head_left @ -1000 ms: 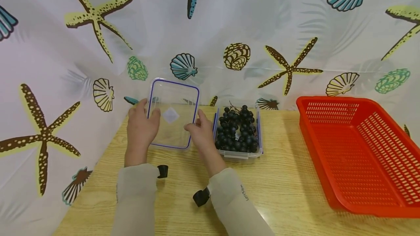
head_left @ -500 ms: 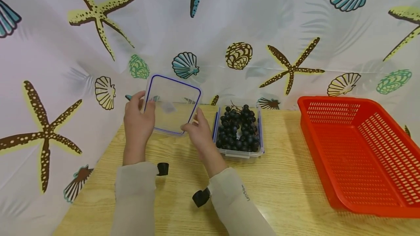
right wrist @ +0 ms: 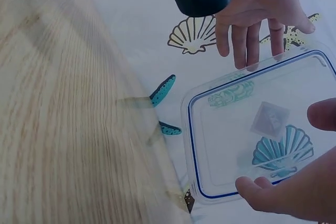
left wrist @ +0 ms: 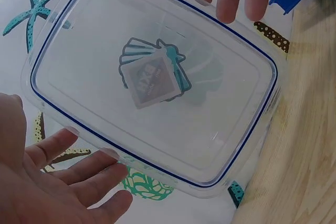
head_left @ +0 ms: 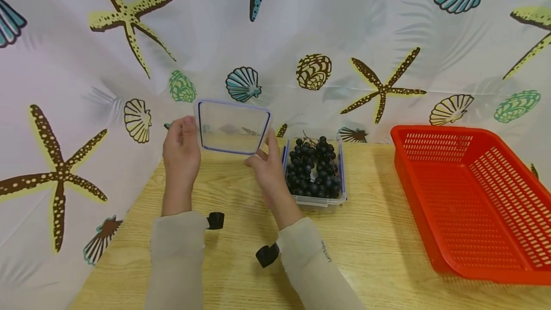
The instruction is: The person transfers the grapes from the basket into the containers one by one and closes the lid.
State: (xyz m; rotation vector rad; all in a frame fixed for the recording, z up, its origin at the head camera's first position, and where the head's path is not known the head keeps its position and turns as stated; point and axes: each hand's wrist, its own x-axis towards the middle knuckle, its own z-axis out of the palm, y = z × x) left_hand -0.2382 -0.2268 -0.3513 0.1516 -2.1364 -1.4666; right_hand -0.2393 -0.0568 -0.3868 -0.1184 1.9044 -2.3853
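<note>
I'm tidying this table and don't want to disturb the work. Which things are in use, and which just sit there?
In use:
clear lid, held by left hand and right hand
open container of dark grapes

Lying about:
red basket
seashell curtain

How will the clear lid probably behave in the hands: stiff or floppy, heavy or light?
The clear lid probably is stiff: held only at its two edges, it stays flat without sagging. It seems light, since the left hand and right hand support it with fingertips alone. Its smooth plastic may be slippery.
</note>
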